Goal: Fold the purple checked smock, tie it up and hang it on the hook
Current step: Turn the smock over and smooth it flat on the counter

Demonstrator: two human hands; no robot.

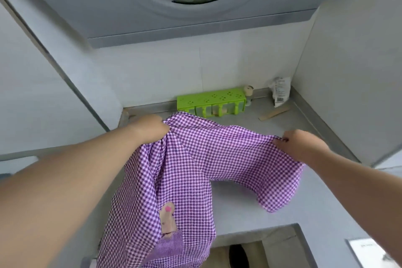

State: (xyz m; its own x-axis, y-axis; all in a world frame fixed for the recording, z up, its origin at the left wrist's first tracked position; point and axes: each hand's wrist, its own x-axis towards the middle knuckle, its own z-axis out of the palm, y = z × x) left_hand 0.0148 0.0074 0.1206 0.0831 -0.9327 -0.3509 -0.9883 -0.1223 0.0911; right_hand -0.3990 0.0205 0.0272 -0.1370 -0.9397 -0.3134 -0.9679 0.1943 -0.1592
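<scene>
1. Left hand [150, 129] bunches the purple checked smock [174, 172] at one top corner.
2. Right hand [301, 146] pinches the other corner.
3. The smock hangs spread above the grey table [239, 206].

Two bare forearms reach into the head view, one entering from about eight o'clock and the other from about four o'clock, and no sleeve, cuff, watch or bracelet shows on either. The left hand [150, 128] is bare, with no ring or glove visible. The right hand [301, 144] is also ungloved, and one fingertip [285, 139] at its ten o'clock edge carries a dark patch, possibly nail polish, too blurred to tell.
</scene>
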